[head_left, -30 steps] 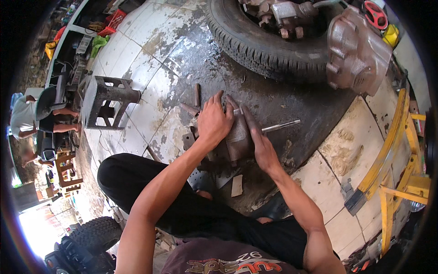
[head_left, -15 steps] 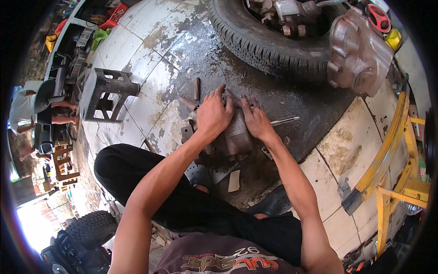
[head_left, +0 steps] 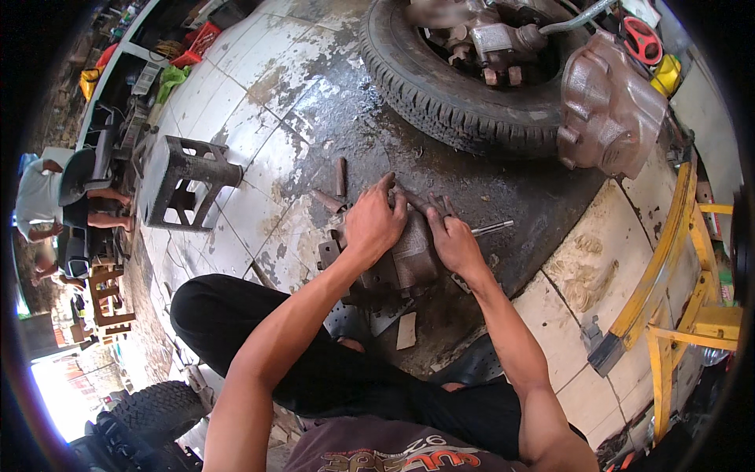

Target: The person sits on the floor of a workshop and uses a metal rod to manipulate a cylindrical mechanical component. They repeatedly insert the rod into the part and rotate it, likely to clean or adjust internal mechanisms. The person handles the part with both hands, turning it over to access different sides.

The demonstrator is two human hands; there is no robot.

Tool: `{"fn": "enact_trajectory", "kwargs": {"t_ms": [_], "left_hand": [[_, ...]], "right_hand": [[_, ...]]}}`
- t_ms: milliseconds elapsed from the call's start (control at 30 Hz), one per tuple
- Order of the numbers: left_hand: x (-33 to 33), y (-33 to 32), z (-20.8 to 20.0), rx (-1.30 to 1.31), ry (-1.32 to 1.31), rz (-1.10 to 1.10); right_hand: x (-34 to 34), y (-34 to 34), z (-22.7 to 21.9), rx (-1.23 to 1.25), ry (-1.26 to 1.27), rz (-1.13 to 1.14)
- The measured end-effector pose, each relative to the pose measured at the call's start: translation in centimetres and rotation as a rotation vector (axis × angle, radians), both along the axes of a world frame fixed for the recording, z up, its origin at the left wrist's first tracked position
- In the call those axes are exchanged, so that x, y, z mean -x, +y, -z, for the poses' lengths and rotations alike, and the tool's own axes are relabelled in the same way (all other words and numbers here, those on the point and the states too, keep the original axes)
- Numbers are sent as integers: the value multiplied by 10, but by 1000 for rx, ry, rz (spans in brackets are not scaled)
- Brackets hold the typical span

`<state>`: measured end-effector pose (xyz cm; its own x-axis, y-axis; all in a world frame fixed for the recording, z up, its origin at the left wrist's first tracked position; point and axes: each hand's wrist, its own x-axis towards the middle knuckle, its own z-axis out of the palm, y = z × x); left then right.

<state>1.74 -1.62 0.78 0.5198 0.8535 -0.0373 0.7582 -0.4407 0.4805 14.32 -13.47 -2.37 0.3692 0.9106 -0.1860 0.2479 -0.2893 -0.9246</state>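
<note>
A greasy brown cast-metal housing (head_left: 414, 263) lies on the floor in front of my folded legs. My left hand (head_left: 376, 223) is closed over its left upper part, index finger reaching forward. My right hand (head_left: 458, 245) grips its right side with the thumb up and the fingers bent. Between the hands a dark bar (head_left: 414, 202) slants along the housing's far edge; whether it is fixed to it I cannot tell. Left of the housing are two rusty metal pins (head_left: 340, 177). A shiny steel rod (head_left: 494, 228) lies beyond my right hand.
A large tyre (head_left: 472, 130) lies at the back with metal assemblies (head_left: 497, 39) inside. A bigger cast housing (head_left: 605, 110) leans against its right side. A dark stool (head_left: 185, 181) stands left, a yellow metal stand (head_left: 653, 267) right. A person (head_left: 39, 197) is at far left.
The view has tilted up slightly, so everything sits lower in the picture. My right hand has drawn a little nearer to me along the housing; the left hand has barely shifted.
</note>
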Motion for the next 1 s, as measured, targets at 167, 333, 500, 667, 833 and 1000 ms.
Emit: {"fn": "enact_trajectory", "kwargs": {"t_ms": [167, 333, 500, 667, 833, 1000], "left_hand": [[1, -3, -2, 33, 13, -4], [-2, -2, -3, 33, 44, -14], [-3, -3, -7, 49, 92, -29], [-2, -3, -5, 61, 71, -39], [-2, -1, -5, 67, 94, -31], [-3, -2, -6, 79, 93, -39]], "right_hand": [[-3, 21, 2, 180, -75, 162], [-21, 20, 45, 9, 332, 420], [-32, 12, 54, 62, 478, 317], [-12, 9, 55, -177, 353, 111], [-12, 17, 51, -188, -191, -44], [-13, 29, 42, -85, -426, -138]]}}
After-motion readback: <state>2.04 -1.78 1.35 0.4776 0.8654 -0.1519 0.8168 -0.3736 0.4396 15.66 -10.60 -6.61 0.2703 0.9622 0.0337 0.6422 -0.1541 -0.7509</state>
